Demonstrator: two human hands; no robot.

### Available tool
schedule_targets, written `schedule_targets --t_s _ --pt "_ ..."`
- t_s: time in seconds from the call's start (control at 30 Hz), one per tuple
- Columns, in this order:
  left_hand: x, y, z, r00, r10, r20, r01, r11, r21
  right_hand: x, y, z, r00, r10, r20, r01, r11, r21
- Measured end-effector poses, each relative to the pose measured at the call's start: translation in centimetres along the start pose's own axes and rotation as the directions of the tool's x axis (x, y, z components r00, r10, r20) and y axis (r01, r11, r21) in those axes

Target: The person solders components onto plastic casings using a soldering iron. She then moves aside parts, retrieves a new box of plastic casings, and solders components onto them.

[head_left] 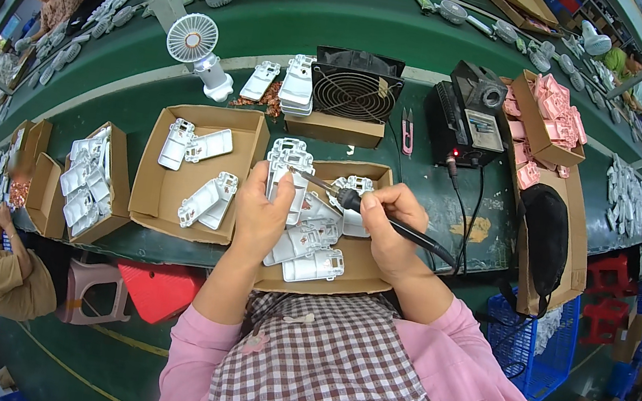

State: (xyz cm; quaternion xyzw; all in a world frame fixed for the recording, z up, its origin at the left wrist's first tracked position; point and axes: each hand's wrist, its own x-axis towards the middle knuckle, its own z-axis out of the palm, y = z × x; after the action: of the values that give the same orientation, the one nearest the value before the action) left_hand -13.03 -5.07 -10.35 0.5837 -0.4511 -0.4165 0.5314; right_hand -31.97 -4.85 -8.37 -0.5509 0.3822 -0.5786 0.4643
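Note:
In my left hand (262, 213) is a white plastic housing (292, 155), pinched between thumb and fingers above a cardboard tray. My right hand (396, 229) grips a soldering iron (350, 200) by its dark handle, and the thin tip points left to the housing near my left thumb. Whether the tip touches the housing I cannot tell. Beneath my hands the cardboard tray (365, 268) holds several more white housings (313, 265). A black cable runs from the iron's handle to the right.
A soldering station (463, 126) and black fan (355, 90) stand behind my hands, with pink snips (407, 133) between them. Left are an open box (160, 207) and a fuller box (117, 205). Pink parts (555, 110) and a black pouch (541, 240) lie right. Co-workers sit nearby.

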Motion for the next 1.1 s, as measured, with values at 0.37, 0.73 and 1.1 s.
schedule_targets --t_s 0.37,0.73,1.1 --pt "0.4 -1.2 -0.3 0.994 0.098 0.043 -0.103 0.988 0.117 0.1 -0.4 0.2 0.999 -0.036 0.009 0.037 0.996 -0.078" --pt "0.1 -0.2 -0.1 1.000 -0.013 -0.005 0.013 0.999 -0.037 0.3 -0.3 0.5 0.999 -0.036 0.008 0.037 0.997 -0.068" --pt "0.0 0.3 -0.1 0.998 0.003 0.069 -0.001 1.000 -0.027 0.2 -0.1 0.3 1.000 -0.017 -0.016 0.017 1.000 -0.005"
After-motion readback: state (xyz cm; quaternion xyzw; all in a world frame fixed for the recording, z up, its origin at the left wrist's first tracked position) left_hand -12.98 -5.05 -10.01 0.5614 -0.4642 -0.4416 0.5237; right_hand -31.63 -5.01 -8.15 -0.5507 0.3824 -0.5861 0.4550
